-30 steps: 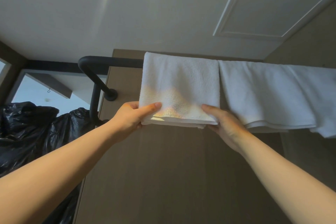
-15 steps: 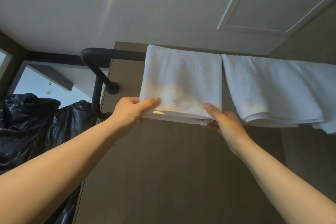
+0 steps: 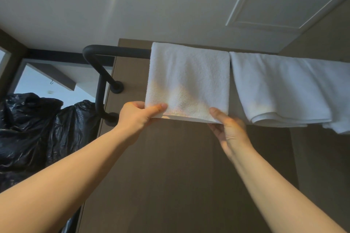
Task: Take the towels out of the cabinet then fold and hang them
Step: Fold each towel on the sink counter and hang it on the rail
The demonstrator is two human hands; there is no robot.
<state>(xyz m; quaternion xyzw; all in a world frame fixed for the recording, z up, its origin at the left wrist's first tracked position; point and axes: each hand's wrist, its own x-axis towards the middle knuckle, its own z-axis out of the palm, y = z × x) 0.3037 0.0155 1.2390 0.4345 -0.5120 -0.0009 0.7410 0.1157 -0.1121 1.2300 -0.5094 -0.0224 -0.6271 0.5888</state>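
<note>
While the folded white towel hung over the black rail, both hands were at its lower edge. Left hand: thumb laid across the front face at the lower left corner, fingers behind the cloth, so the corner was pinched. Right hand: thumb on the front face at the lower right corner, fingers curled under and behind the hem; also a pinch. Towel draped squarely, top fold on the rail, layered bottom edge roughly level between the two hands. A warm patch of light lay across its lower half. Second white towel hung on the same rail just to the right, its side edge almost touching the first, lower hem looser and rumpled toward the far right. Rail bent down at its left end to two round mounts on a brown panel. Black plastic bags bulked at far left, beyond the panel edge. Pale ceiling overhead
</note>
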